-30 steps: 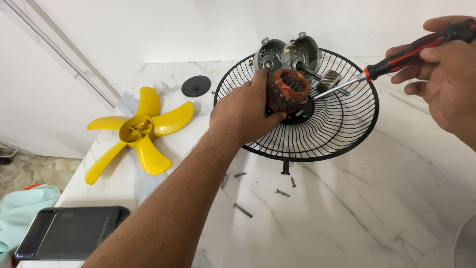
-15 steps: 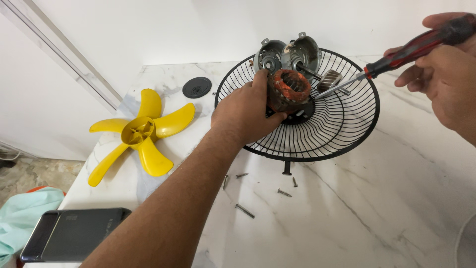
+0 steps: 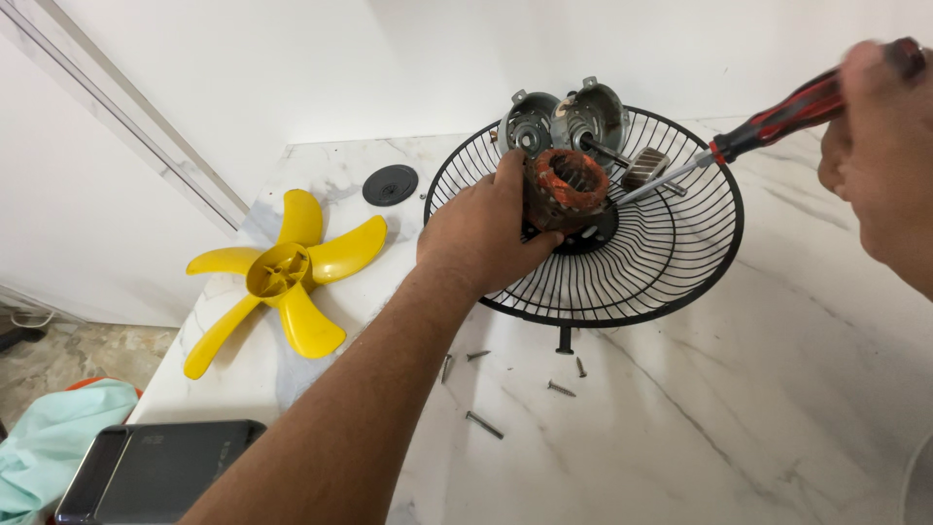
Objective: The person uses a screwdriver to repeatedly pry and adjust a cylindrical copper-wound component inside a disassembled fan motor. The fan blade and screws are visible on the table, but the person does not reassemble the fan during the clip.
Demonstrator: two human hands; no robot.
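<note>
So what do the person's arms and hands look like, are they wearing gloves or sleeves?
No gloves. Both hands are bare: the left hand and the right hand, which looks blurred at the picture's edge. The long left forearm is bare too, with no sleeve in view. No watch, ring or bracelet shows on either hand, as far as the head view lets me tell.

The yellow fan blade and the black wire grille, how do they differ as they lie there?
The yellow fan blade is solid plastic with five paddles; the black wire grille is an open dish of thin wires. The blade lies alone, untouched; the grille carries the coppery motor core, gripped by the left hand, with the screwdriver in the right hand reaching over it. The grille is wider. Both rest on the marble table.
</note>
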